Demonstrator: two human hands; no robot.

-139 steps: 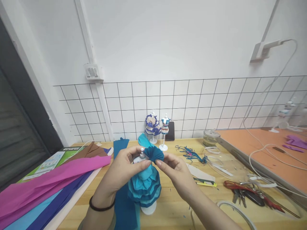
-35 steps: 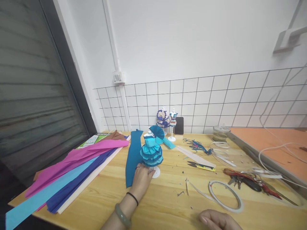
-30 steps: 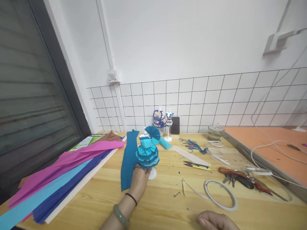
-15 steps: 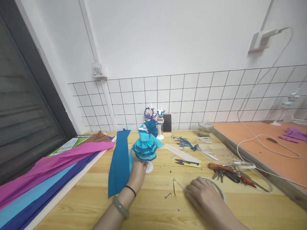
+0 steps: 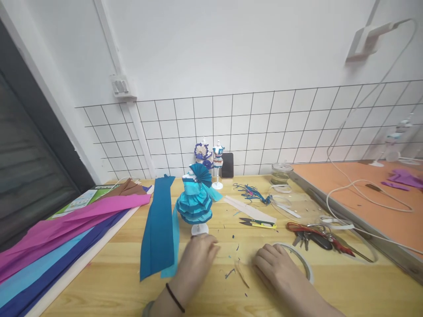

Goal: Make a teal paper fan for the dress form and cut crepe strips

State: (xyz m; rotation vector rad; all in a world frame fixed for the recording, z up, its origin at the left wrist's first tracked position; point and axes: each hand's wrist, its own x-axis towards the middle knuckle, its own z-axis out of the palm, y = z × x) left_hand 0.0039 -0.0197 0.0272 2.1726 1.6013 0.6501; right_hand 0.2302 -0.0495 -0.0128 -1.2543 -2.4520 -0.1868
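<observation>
Far left of the light wooden table there's a fan of long crepe paper sheets in pink, light blue and dark blue. Next to them lies a folded teal crepe paper strip. Right beside that is the little white mannequin stand wearing a layered blue paper dress, standing upright mid-table, with a teal paper fan at its shoulder.

The left hand sits on the table just near of the stand's round base. It's a bit blurry, but the fingers look loosely curled and close together with nothing in them.

The right hand lies palm down, fingers together and relaxed, covering the near-left edge of a white ring of tape. Yellow-handled snips lie just beyond it, and a bunch of keys sits further right.
</observation>
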